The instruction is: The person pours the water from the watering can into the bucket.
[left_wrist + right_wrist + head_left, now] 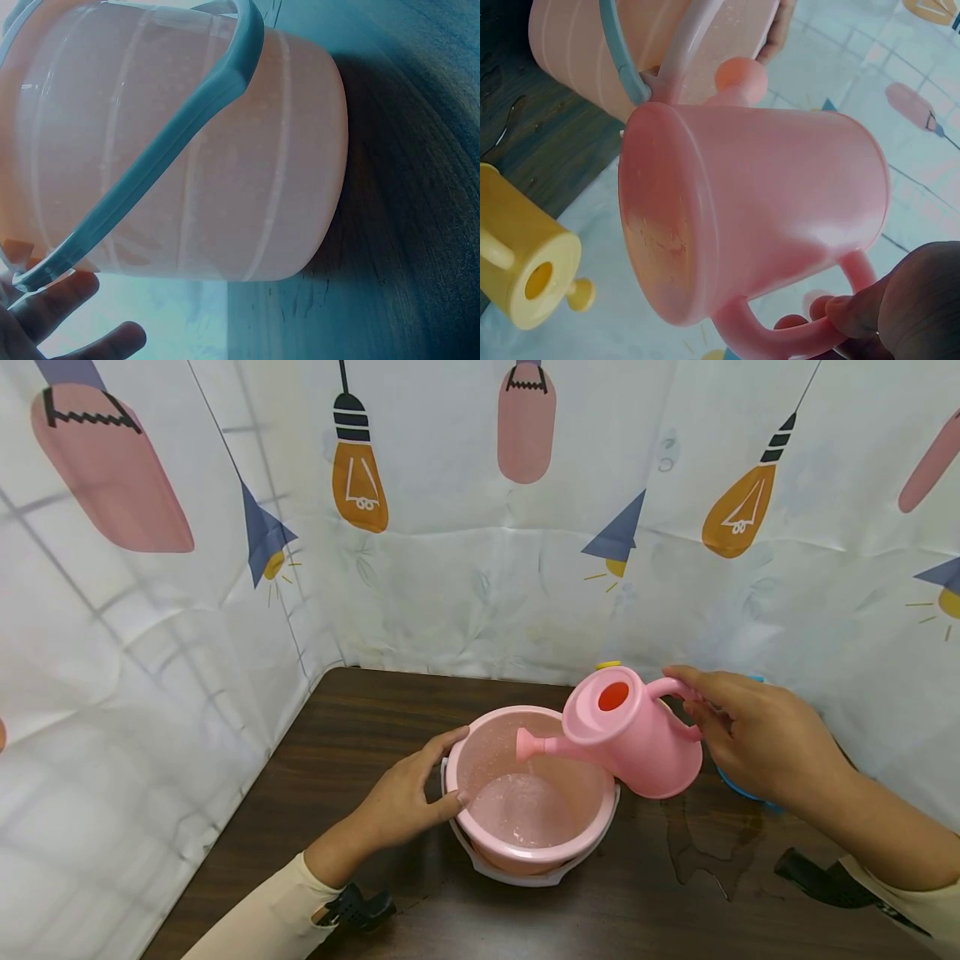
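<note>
Right hand [757, 735] gripping the handle [672, 687] of a tilted pink watering can [643, 747], its rose [528, 744] above water [517, 810] in a pink bucket [579, 793]; left hand [405, 793] touching the bucket's rim [528, 854]. Wood-grain tabletop [337, 743], wet right of the bucket; lightbulb-printed sheet [450, 593] behind.

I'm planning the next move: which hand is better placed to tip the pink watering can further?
Probably the right hand: it grips the pink watering can by its handle, with the spout over the bucket. The left hand touches the bucket's rim.
</note>
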Available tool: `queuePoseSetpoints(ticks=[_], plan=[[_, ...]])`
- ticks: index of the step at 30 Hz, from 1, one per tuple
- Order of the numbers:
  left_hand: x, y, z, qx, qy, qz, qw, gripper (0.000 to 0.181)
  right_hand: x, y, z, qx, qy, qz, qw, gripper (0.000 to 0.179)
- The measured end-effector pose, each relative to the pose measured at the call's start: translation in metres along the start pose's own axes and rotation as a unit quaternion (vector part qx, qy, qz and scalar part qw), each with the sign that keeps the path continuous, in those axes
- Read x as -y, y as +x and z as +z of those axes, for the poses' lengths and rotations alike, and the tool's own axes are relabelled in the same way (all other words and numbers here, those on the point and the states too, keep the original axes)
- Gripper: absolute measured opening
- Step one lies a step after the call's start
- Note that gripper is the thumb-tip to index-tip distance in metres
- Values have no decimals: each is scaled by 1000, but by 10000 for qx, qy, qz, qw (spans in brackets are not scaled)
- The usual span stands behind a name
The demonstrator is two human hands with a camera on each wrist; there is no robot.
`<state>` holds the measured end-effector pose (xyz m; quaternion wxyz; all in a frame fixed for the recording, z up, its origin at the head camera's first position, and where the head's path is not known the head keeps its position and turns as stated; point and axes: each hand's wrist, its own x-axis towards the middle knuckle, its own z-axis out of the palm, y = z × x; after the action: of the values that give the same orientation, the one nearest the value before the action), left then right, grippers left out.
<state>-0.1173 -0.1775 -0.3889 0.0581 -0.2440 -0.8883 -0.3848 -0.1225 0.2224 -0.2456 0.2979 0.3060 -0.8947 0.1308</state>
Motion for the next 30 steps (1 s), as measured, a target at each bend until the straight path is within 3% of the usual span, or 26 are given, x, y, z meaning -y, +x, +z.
queuePoseSetpoints(ticks=[30], plan=[[0, 0, 0, -32, -1, 20, 10000, 79, 0, 0, 0, -44, -9, 30, 10000, 49]])
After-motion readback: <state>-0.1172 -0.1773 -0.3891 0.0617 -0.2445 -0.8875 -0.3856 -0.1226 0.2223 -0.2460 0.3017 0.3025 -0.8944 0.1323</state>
